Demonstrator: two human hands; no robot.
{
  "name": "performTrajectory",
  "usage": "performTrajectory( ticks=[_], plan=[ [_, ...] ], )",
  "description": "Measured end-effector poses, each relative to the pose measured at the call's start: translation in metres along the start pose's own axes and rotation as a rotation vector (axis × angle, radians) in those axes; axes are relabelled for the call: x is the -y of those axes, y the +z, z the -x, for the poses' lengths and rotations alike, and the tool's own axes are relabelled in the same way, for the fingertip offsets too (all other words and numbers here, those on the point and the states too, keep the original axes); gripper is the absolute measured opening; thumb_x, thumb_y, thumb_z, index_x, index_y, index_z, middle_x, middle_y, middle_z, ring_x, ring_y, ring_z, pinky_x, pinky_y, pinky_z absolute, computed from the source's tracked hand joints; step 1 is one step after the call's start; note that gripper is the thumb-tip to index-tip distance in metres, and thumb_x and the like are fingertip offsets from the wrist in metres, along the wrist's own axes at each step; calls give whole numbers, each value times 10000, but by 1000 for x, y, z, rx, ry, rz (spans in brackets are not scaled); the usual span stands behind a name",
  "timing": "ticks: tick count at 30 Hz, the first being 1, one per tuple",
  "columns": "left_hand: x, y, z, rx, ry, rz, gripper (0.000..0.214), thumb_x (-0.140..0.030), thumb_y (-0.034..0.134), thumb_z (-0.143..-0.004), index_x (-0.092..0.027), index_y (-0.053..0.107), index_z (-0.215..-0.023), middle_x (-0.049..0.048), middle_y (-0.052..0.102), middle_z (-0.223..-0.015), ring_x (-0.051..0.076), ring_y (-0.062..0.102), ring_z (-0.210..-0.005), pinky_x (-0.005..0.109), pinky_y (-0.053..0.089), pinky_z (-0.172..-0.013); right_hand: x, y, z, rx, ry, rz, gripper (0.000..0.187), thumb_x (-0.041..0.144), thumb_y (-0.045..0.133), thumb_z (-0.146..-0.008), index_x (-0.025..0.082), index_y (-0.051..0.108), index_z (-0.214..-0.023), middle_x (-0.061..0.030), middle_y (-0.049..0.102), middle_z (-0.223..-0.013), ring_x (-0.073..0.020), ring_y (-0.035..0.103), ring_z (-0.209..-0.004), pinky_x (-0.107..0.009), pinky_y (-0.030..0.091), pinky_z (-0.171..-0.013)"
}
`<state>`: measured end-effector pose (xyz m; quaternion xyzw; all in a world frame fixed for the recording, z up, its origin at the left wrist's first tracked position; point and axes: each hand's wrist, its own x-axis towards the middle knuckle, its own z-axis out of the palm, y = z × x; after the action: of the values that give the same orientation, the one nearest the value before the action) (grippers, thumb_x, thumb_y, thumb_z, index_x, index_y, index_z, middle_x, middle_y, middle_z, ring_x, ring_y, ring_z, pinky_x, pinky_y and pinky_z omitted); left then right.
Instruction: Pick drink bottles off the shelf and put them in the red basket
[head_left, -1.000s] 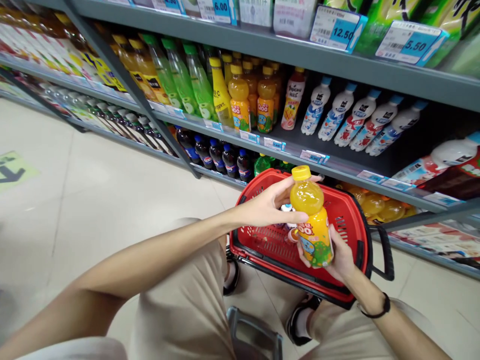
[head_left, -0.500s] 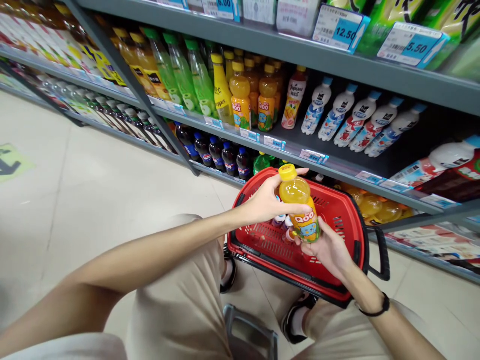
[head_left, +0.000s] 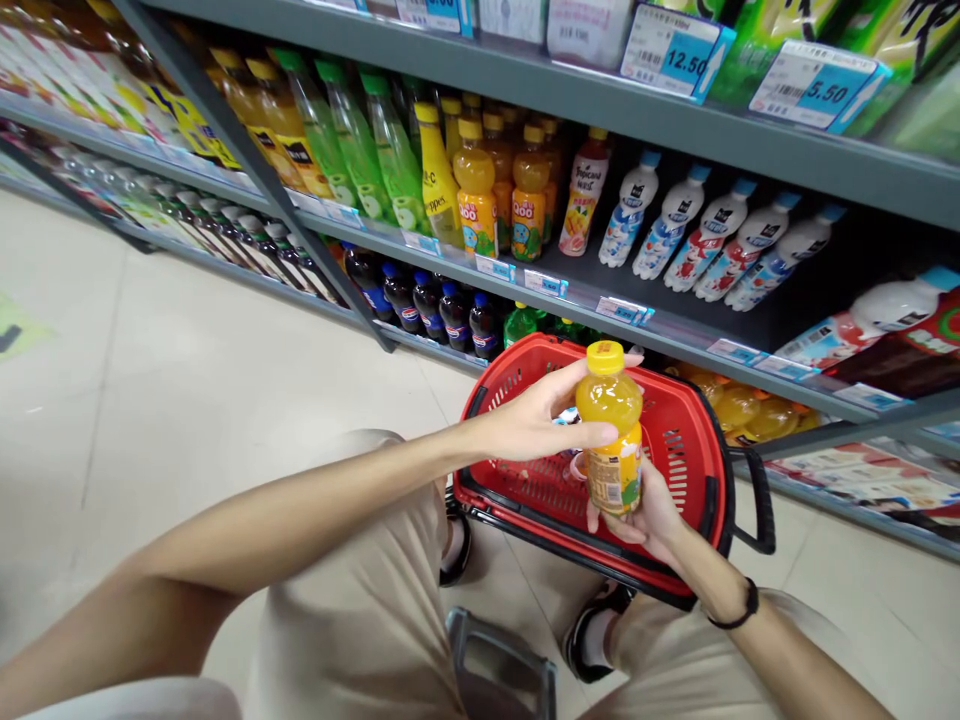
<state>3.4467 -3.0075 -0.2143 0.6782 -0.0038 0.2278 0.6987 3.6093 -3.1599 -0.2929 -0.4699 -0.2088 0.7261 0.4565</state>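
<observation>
I hold an orange juice bottle (head_left: 613, 430) with a yellow cap upright over a red shopping basket (head_left: 705, 440) on the floor. My left hand (head_left: 536, 420) grips the bottle's upper part with thumb and fingers. Cupped under it, my right hand (head_left: 645, 510) supports the lower part and base. The label's back side faces me. A few small bottles lie in the basket, mostly hidden behind my hands.
Grey store shelves (head_left: 600, 300) run ahead, stocked with orange juice bottles (head_left: 480, 190), green bottles (head_left: 360, 150), white drink bottles (head_left: 697, 235) and dark cola bottles (head_left: 435, 310). Price tags (head_left: 675, 50) hang above. Tiled floor (head_left: 150, 360) spreads to the left. My knees are bent below.
The bottle has been turned in my hands: the front label with the brand name faced me before, now the back label does. Both hands kept their grip over the basket.
</observation>
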Motion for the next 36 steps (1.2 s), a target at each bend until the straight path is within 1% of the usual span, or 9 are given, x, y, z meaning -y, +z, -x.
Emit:
performTrajectory(
  ticks=[4,9,13,15,18,24,28,31,36],
  plan=[
    [-2,-1,0,-5,27,-36,653,-264,797,-896,-244,570,-1508,118,691,-1397,272,684,-1260,408,558,-1079,2,-1,1,35,51,22,784,862,508,-817,129,710,-1007,-135,780,-676,-86,353,-248,-194,150,-268],
    [3,0,2,-140,31,-99,684,-285,911,-776,-203,655,-1406,115,737,-1290,271,718,-1169,409,570,-1054,11,5,2,-20,-45,-34,614,743,634,-864,154,706,-1025,-142,811,-852,-169,646,-496,-232,463,-419],
    [8,-3,0,-246,33,-171,677,-330,946,-728,-184,693,-1338,116,748,-1230,261,723,-1105,388,576,-1012,12,8,3,-30,-169,-61,495,635,685,-914,178,693,-1105,-99,784,-929,-216,717,-676,-306,585,-547],
    [10,-6,-2,-273,37,-152,674,-353,937,-743,-185,683,-1344,98,753,-1172,227,730,-1026,352,584,-960,8,8,3,-55,-208,-30,467,608,706,-925,186,681,-1124,-91,776,-953,-185,685,-630,-281,558,-506],
    [9,-9,-4,-254,28,-138,695,-379,917,-767,-184,653,-1380,75,754,-1102,199,727,-954,324,589,-912,1,7,3,-83,-235,10,508,654,710,-916,185,665,-1104,-87,776,-925,-112,573,-483,-203,410,-395],
    [1,-4,-2,-117,94,-335,623,-360,830,-863,-180,631,-1425,140,706,-1357,281,677,-1235,410,532,-1090,-4,5,-2,-64,-172,53,717,851,554,-883,156,667,-1019,-73,738,-745,-61,403,-367,-186,219,-353],
    [-1,1,0,-35,118,-411,588,-335,781,-892,-149,622,-1426,155,709,-1351,292,690,-1228,432,536,-1097,-6,6,-6,-53,-125,87,756,877,521,-851,153,674,-1001,-38,694,-643,-52,330,-341,-187,179,-356],
    [2,1,2,-24,139,-416,591,-312,779,-885,-148,618,-1430,151,723,-1330,286,712,-1185,417,559,-1067,-10,6,-6,-39,-90,115,815,908,440,-849,138,680,-968,-28,658,-577,-52,302,-317,-194,150,-346],
    [8,-3,5,-37,175,-389,623,-267,773,-890,-167,584,-1475,138,715,-1347,269,707,-1201,406,558,-1086,-20,-1,-6,-54,-13,188,880,974,337,-810,152,638,-729,-9,552,-441,-43,219,-295,-200,79,-341]
  ],
)
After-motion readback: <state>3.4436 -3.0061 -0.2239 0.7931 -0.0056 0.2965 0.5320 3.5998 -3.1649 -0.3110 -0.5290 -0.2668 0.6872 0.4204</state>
